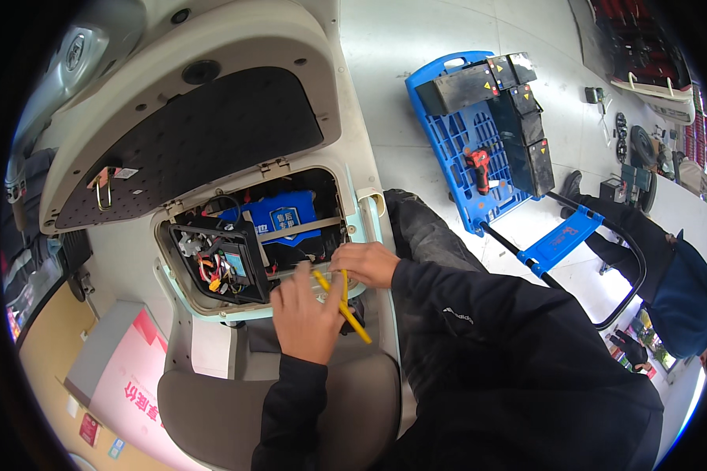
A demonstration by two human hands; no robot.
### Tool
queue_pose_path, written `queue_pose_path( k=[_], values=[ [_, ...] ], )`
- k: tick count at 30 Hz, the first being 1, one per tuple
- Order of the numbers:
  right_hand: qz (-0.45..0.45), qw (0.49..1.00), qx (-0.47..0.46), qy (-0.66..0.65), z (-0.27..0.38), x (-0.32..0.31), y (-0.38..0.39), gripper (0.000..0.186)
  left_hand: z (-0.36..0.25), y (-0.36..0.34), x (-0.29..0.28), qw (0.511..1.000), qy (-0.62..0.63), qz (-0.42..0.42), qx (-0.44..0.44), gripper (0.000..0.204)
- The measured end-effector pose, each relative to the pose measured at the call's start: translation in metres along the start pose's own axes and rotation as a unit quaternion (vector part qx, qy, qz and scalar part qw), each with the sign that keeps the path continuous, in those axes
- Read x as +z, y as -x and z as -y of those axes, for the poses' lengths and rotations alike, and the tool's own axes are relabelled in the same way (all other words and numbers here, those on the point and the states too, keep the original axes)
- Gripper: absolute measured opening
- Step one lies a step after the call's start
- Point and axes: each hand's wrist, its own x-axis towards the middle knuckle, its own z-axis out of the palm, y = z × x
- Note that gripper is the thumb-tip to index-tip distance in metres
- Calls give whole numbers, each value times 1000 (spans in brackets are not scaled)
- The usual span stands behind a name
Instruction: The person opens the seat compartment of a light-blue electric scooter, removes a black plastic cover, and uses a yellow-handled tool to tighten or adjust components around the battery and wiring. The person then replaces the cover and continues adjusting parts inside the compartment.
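Note:
A long, thin yellow strip (357,326), its exact kind unclear, is between my two hands, one part slanting down right and another standing up. My left hand (302,318) has it between thumb and fingers; the fingertips are slightly blurred. With curled fingers, my right hand (368,264) pinches the upper part of the strip. Both hands are over the near rim of an open compartment (173,267) in a pale vehicle body. Inside lie a blue-labelled pack (294,210) and a tilted black frame (253,263) with coloured wires (214,271) and connectors.
The raised compartment lid (196,149) stands beyond the opening. A brown seat (361,400) lies below my hands. To the right, a blue platform trolley (440,157) carries several black batteries (518,118) and a red power tool (479,169). Another person (644,251) is at the far right.

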Motion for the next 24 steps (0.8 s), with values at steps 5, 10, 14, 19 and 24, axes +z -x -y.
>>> queue_pose_path(
  k=[5, 10, 14, 19, 24],
  values=[
    [32, 999, 40, -16, 5, 6, -5, 31, -5, 2, -21, 975, -60, 123, -178, 53],
    [-4, 1000, 17, 8, 2, 13, 5, 29, -6, 11, -12, 962, -92, 168, -193, 39],
    [-98, 995, 13, 20, -2, 6, 2, 33, -18, 13, 2, 975, -36, 140, -169, 53],
    [-72, 997, 32, 18, 0, 0, -5, 28, -35, 12, 25, 795, 461, 269, -289, 58],
    [-47, 999, 16, 19, -4, -2, 1, 24, -51, 10, -6, 922, 285, 261, 13, 36]
  ],
)
